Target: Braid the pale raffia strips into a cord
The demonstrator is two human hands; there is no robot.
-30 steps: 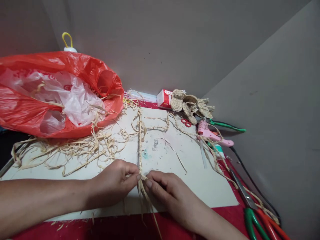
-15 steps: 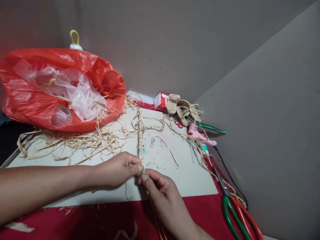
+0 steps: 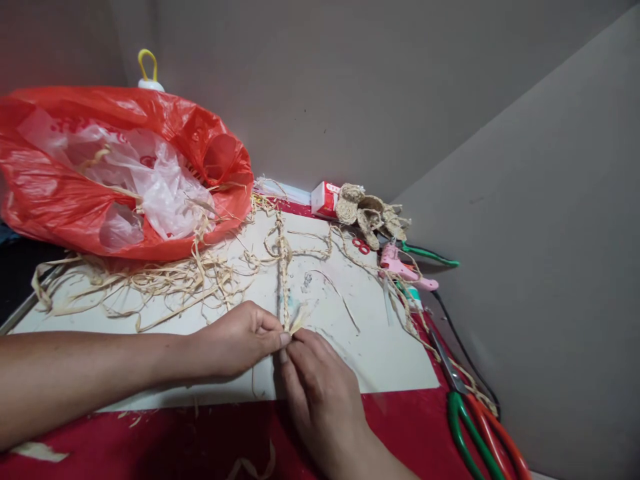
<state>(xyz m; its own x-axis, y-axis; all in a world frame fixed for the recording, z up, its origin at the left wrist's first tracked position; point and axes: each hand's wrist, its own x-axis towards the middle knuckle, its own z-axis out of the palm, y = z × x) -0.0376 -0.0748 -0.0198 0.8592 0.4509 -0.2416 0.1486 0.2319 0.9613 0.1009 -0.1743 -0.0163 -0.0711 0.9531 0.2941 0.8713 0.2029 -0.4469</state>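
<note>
Both hands [image 3: 323,387] pinch a straw braid [image 3: 285,287] at its near end.

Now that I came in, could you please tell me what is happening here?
A person's left hand pinches a thin braid of pale, raffia-like fibre at its near end. The right hand is just beside that grip, at a short loose strip. The braid runs over a white board. A tangle of loose fibre lies by the red plastic bag, and the scissors rest at the right, untouched.
</note>
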